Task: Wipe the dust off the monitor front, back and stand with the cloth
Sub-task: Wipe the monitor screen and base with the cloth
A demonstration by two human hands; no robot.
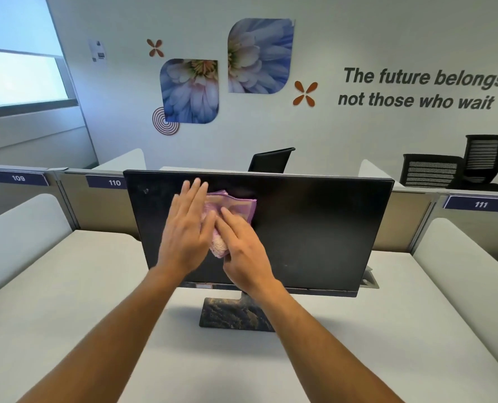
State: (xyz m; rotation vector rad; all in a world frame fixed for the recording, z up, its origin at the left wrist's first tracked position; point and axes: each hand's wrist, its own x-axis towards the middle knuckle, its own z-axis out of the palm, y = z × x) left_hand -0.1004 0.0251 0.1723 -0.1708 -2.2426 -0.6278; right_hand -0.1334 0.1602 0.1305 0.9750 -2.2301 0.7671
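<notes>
- The pink cloth (230, 205) is pressed flat against the dark screen of the monitor (308, 228), in its upper left part.
- The left hand (187, 231) is laid over the cloth's left edge, fingers straight and together.
- The right hand (245, 253) is spread on the cloth's lower part, fingers extended, nothing gripped.
- The stand (233, 315) is seen dusty and smeared on the white desk (67, 301).
</notes>
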